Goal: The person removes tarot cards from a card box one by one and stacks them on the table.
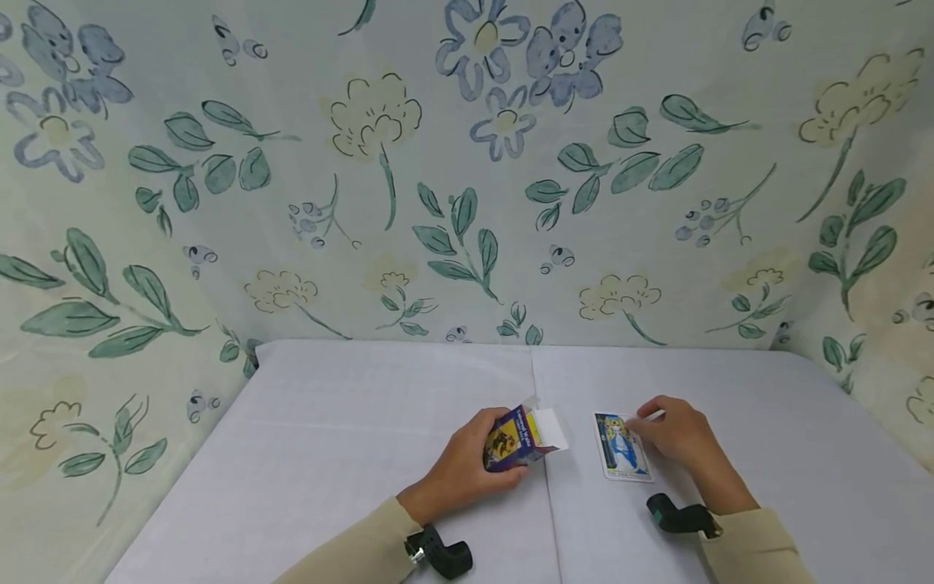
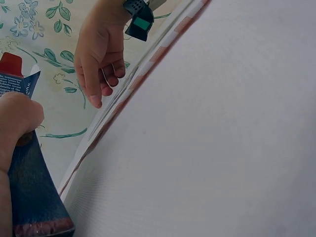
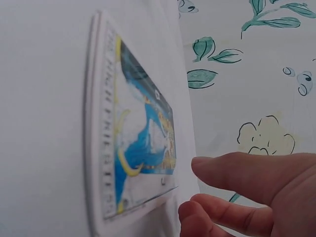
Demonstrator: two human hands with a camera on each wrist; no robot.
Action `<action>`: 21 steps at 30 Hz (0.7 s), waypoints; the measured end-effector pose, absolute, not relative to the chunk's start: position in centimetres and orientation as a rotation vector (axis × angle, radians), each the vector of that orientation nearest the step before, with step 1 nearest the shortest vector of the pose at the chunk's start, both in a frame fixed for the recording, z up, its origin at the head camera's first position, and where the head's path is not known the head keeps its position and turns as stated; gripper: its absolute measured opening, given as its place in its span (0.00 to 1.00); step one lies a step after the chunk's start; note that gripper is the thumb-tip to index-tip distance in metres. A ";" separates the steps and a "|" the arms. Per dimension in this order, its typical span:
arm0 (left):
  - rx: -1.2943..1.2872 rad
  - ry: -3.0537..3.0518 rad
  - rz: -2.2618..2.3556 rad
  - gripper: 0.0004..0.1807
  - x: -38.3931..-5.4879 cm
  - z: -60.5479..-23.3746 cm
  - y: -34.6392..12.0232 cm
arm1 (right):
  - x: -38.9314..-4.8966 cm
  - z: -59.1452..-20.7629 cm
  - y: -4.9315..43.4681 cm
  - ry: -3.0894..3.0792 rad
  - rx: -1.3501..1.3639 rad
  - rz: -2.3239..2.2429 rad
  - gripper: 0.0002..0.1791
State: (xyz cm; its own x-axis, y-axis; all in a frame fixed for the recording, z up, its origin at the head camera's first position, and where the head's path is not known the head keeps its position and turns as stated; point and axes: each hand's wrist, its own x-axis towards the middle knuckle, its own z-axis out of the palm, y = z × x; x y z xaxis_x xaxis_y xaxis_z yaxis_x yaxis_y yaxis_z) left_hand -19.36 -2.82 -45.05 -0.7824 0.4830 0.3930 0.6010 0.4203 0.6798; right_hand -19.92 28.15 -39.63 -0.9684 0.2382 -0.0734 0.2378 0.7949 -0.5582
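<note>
A purple tarot card box (image 1: pixel 508 440) is gripped by my left hand (image 1: pixel 467 462), thumb on one side and fingers round the other. Its white end flap stands open toward the right, and a bit of yellow shows at the mouth. In the left wrist view the box (image 2: pixel 37 182) looks dark blue with a red flap. To its right a tarot card (image 1: pixel 623 448), lettered "The High Priestess", lies face up; its edge looks layered, like a thin stack. My right hand (image 1: pixel 679 434) hovers by the card's far right corner, fingers loosely bent with nothing between them.
White cloth (image 1: pixel 365 405) covers the table, with a crease running down its middle. A floral curtain (image 1: pixel 467 203) hangs behind and at both sides. Black camera mounts (image 1: pixel 441 556) sit at both wrists.
</note>
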 end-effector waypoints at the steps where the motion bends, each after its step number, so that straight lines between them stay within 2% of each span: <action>1: -0.974 -2.528 -1.301 0.40 -19.3 -45.0 -2.8 | -19.9 -39.5 28.1 -2.969 -0.388 0.930 0.21; 21: -0.979 -2.526 -1.297 0.39 -19.3 -44.9 -2.8 | -18.4 -36.1 25.0 -2.876 -0.052 0.997 0.23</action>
